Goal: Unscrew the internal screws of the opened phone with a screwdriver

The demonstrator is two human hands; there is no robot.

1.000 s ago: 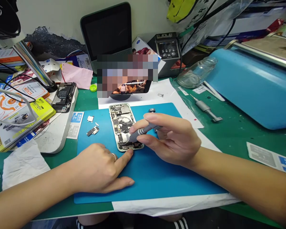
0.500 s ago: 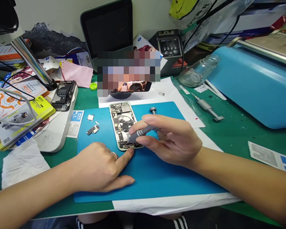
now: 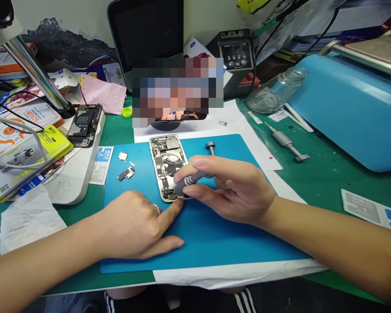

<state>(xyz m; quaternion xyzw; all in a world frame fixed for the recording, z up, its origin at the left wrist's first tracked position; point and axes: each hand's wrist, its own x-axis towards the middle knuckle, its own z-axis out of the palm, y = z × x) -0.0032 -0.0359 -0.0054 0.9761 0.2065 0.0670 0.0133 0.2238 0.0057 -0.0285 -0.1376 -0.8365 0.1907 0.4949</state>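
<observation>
An opened phone (image 3: 165,161) with its insides bare lies lengthwise on a blue mat (image 3: 211,234). My right hand (image 3: 230,189) pinches a grey screwdriver (image 3: 195,177) whose tip is down at the phone's near end. My left hand (image 3: 138,224) lies on the mat with a ring on one finger. Its index fingertip presses against the phone's near edge and its thumb is stretched out. Small metal parts (image 3: 126,173) lie on the mat left of the phone.
A second screwdriver (image 3: 288,144) and a glass jar (image 3: 273,93) lie on the green table to the right, beside a blue machine (image 3: 348,111). Another opened phone (image 3: 84,124) sits on a white pad at left, near boxes (image 3: 22,152), cables and tissue (image 3: 29,217). A dark screen (image 3: 150,34) stands behind.
The view has shifted slightly; my hands and the screwdriver stay at the phone's near end with hardly any movement.
</observation>
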